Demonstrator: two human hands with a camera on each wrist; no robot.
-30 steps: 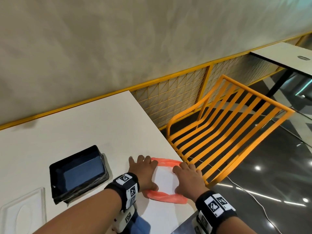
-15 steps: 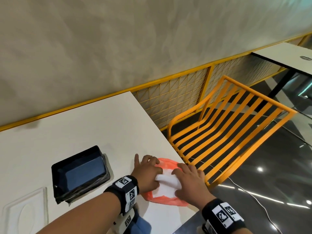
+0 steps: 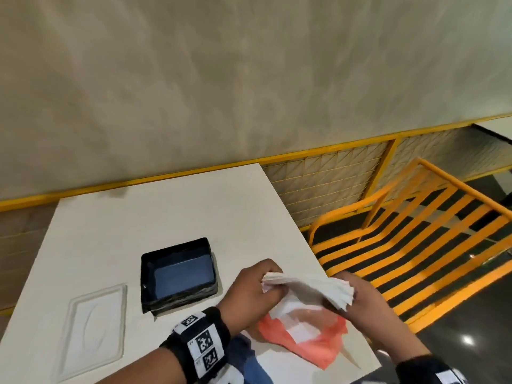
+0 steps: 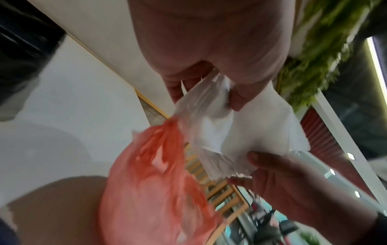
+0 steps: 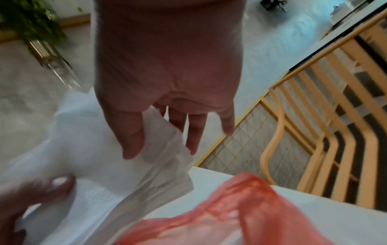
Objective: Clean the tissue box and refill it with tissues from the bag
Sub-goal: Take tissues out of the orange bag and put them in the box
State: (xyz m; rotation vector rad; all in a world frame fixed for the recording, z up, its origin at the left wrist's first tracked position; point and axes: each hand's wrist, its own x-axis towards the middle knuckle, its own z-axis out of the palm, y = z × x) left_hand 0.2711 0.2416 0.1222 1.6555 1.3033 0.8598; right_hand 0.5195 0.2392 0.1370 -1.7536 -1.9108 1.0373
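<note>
Two hands up above the white desk [image 3: 171, 217], sharing one stack of white tissues [image 3: 310, 288].

Left hand [image 3: 249, 292]: grip closed on the stack's end nearer the tissue box, thumb [image 4: 236, 99] on one side and fingers on the other.

Right hand [image 3: 368, 300]: grip closed on the other end of the stack, thumb [image 5: 130, 140] pressed on top, fingers mostly straight underneath.

Stack bent a little in the middle, edges fanned out at both ends.

Right under the stack, flat on the desk: the thin red bag [image 3: 313, 339], crinkled and open, some white tissue paper showing in its mouth. Bag close to the desk's near corner, beside the orange chair [image 3: 415, 231].

Black tissue box [image 3: 178, 275] to the left of the bag, near but not touching. Open on top, nothing white seen inside, dark bottom showing.

Clear lid [image 3: 94, 331] flat on the desk, farther left of the box, a little apart from it.

Something blue [image 3: 249, 361] just at the desk's near edge, below the left wrist. Too blurry and cut off to tell what.
</note>
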